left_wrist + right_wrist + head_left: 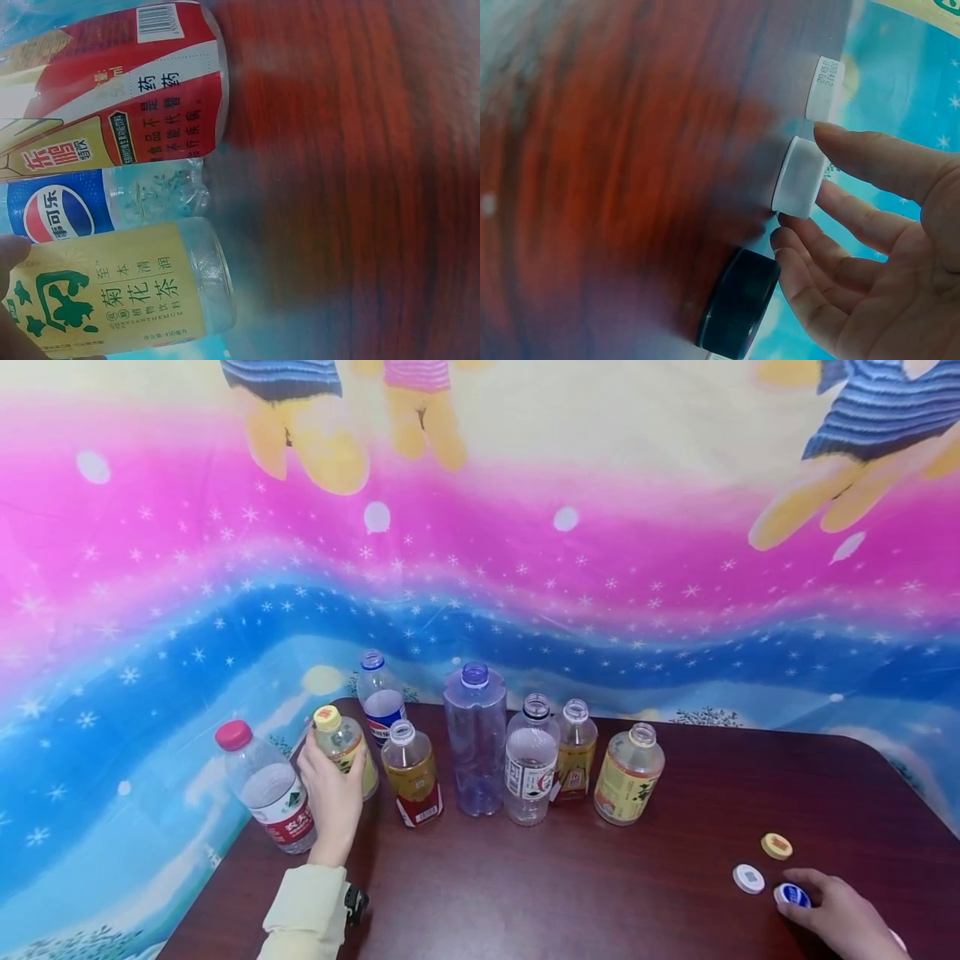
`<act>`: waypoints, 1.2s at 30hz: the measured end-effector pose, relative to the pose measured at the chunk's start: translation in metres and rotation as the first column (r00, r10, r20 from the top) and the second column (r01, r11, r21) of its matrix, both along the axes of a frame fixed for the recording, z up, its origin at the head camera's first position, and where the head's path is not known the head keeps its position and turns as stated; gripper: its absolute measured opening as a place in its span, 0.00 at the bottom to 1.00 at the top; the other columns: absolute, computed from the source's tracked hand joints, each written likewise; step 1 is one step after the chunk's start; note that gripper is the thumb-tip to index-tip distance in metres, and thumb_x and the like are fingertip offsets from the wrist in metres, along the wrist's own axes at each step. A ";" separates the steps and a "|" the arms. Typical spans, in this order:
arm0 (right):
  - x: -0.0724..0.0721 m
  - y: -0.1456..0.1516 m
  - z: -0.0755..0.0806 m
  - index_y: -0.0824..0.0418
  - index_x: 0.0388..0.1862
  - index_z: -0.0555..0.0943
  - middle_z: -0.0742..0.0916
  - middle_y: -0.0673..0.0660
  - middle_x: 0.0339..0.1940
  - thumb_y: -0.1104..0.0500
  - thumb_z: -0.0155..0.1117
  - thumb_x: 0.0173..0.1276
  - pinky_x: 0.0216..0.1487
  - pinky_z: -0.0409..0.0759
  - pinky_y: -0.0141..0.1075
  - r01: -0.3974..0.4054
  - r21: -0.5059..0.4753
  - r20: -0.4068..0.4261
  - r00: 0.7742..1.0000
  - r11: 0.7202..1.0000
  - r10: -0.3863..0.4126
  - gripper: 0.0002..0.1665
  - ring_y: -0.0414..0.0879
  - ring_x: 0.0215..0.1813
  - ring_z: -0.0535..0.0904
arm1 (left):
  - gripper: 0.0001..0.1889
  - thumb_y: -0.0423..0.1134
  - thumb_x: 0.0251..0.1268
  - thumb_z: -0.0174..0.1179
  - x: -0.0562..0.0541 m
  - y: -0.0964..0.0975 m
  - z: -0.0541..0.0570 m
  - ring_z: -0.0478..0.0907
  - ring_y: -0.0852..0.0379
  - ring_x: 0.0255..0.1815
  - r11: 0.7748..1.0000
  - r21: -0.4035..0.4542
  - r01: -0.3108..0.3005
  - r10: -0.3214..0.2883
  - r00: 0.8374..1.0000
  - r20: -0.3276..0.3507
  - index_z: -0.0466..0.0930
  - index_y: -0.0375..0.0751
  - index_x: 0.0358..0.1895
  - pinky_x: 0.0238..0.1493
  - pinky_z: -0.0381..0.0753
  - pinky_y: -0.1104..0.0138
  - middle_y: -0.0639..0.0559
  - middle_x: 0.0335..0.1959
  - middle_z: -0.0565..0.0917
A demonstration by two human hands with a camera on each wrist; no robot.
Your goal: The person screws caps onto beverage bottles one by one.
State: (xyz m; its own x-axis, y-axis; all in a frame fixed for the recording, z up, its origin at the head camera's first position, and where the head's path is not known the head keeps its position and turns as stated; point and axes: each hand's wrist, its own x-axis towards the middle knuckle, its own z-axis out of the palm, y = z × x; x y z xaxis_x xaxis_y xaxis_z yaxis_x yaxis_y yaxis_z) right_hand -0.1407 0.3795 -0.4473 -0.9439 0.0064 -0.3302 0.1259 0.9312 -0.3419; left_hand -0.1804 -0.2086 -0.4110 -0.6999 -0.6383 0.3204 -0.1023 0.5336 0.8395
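Observation:
My left hand [335, 785] grips a clear bottle of chrysanthemum tea [142, 289] around its upper part; it has a yellow label and a yellow cap [327, 718]. To its left stands a red-capped water bottle [281, 810]. Right of it are an uncapped gold-and-red bottle [414, 785] and an uncapped cola bottle [384, 703]. At the table's right, my right hand [843, 914] has thumb and fingers around a blue-topped bottle cap [795, 896] with a white side. A white cap [748, 878] and a yellow cap [777, 846] lie nearby.
Several uncapped bottles line the back: a tall purple one [476, 743], a clear one [531, 772], another gold-labelled one [576, 756] and a yellow-labelled one [630, 777]. A black cap [739, 304] lies below the right fingers. A patterned cloth [480, 568] hangs behind the dark table [705, 777].

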 end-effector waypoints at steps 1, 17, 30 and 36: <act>0.000 -0.001 0.000 0.80 0.52 0.73 0.82 0.75 0.42 0.49 0.70 0.56 0.40 0.76 0.52 -0.007 0.002 -0.014 1.000 1.000 0.007 0.38 0.62 0.43 0.80 | 0.43 0.42 0.62 0.62 -0.001 -0.001 -0.001 0.59 0.34 0.68 1.000 -0.002 -0.002 0.002 1.000 0.004 0.46 0.37 0.74 0.66 0.60 0.40 0.31 0.67 0.59; -0.005 -0.006 -0.003 0.76 0.46 0.78 0.84 0.69 0.36 0.56 0.71 0.55 0.38 0.76 0.51 -0.055 0.011 -0.081 0.995 0.998 0.055 0.27 0.58 0.40 0.80 | 0.44 0.43 0.64 0.60 -0.008 -0.013 -0.003 0.58 0.32 0.68 0.999 -0.031 -0.016 0.018 0.999 0.048 0.42 0.36 0.75 0.67 0.61 0.40 0.30 0.68 0.57; -0.004 -0.003 -0.006 0.76 0.46 0.78 0.84 0.66 0.36 0.54 0.69 0.58 0.37 0.76 0.49 -0.044 -0.009 -0.031 0.999 0.999 0.043 0.27 0.53 0.38 0.79 | 0.46 0.49 0.69 0.54 -0.004 -0.006 -0.008 0.47 0.33 0.75 1.000 -0.027 -0.008 0.010 0.998 0.063 0.32 0.40 0.76 0.66 0.58 0.36 0.34 0.76 0.44; -0.004 0.001 -0.006 0.76 0.47 0.76 0.83 0.66 0.36 0.51 0.68 0.60 0.37 0.76 0.50 0.001 -0.023 -0.004 1.000 1.000 -0.001 0.30 0.54 0.38 0.79 | 0.39 0.49 0.73 0.47 0.002 0.005 -0.002 0.47 0.34 0.74 0.998 -0.062 -0.028 0.027 0.999 -0.030 0.37 0.38 0.76 0.65 0.59 0.36 0.33 0.75 0.45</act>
State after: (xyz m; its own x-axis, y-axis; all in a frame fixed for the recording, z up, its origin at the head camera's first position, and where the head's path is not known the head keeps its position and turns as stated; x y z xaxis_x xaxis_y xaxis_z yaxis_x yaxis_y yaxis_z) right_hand -0.1444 0.3803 -0.4535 -0.9453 -0.0002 -0.3261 0.1254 0.9229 -0.3641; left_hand -0.1783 -0.2040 -0.4134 -0.6723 -0.6354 0.3799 -0.0939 0.5823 0.8075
